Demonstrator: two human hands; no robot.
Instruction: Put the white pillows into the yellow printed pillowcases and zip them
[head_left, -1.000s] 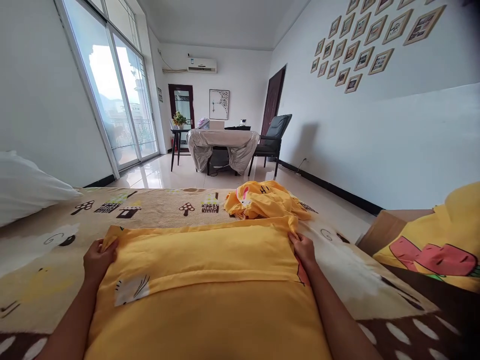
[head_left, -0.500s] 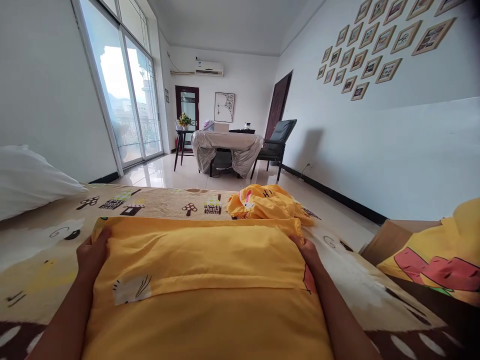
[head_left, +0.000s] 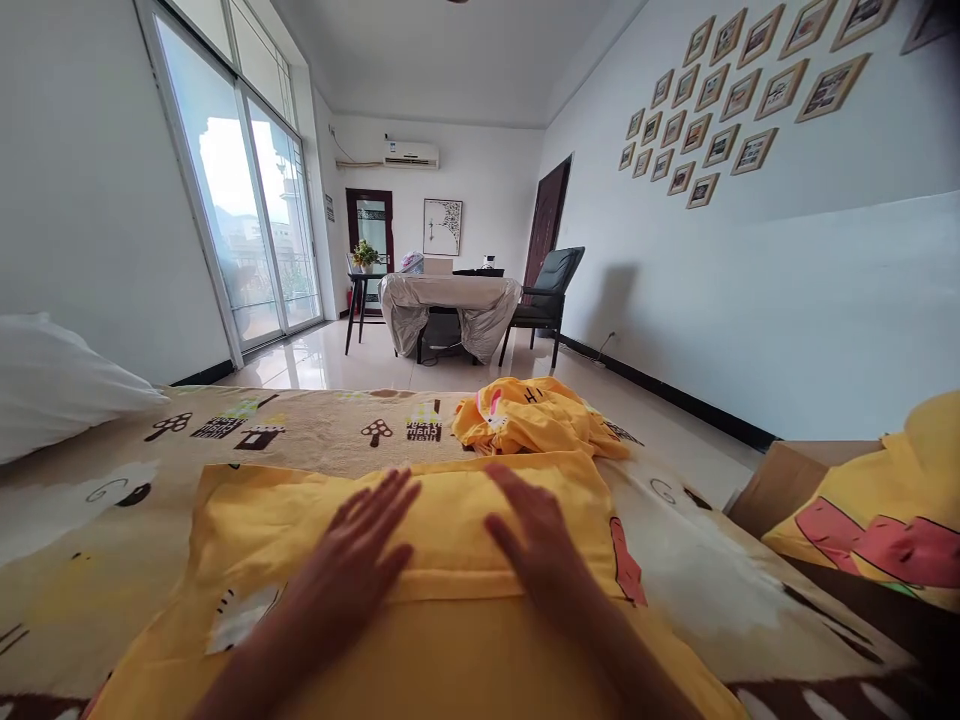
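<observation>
A yellow cloth (head_left: pixel 465 640) with printed figures lies spread in front of me on a patterned blanket (head_left: pixel 300 430), its far part folded over toward me. My left hand (head_left: pixel 360 560) rests flat on the folded part, left of its middle, fingers extended. To the right, my right hand (head_left: pixel 536 540) lies on the same fold with its fingers spread. Neither hand grips the cloth. Beyond the fold sits a crumpled yellow cloth (head_left: pixel 536 418) with a rabbit print and dark letters.
A white pillow (head_left: pixel 67 385) is at the left edge. At the right, a cardboard box (head_left: pixel 795 475) has yellow cloth with watermelon print (head_left: pixel 885 530) over it. Farther off stand a covered table (head_left: pixel 450 290) and a black chair (head_left: pixel 551 290).
Both hands have let go of the cloth's far corners and moved inward onto the fold. The folded part now lies flatter on the blanket. The view has tilted slightly up.
</observation>
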